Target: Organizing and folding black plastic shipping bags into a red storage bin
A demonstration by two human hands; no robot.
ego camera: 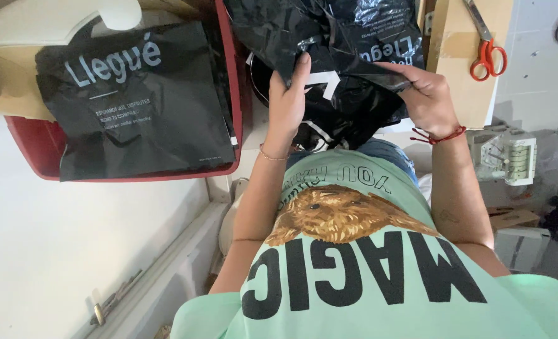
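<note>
Black crinkled plastic fills both hands: the left hand (286,100) presses flat-fingered, thumb tucked behind, on a black mailer bag (335,75) held over the lap, while the right hand (426,94) curls closed on its far edge. This looks like the folding or sealing step; a firm crease would need steady wrists. Another black bag (141,100) lies on a red tray (34,147), and red scissors (487,56) rest on cardboard (461,69).
</note>
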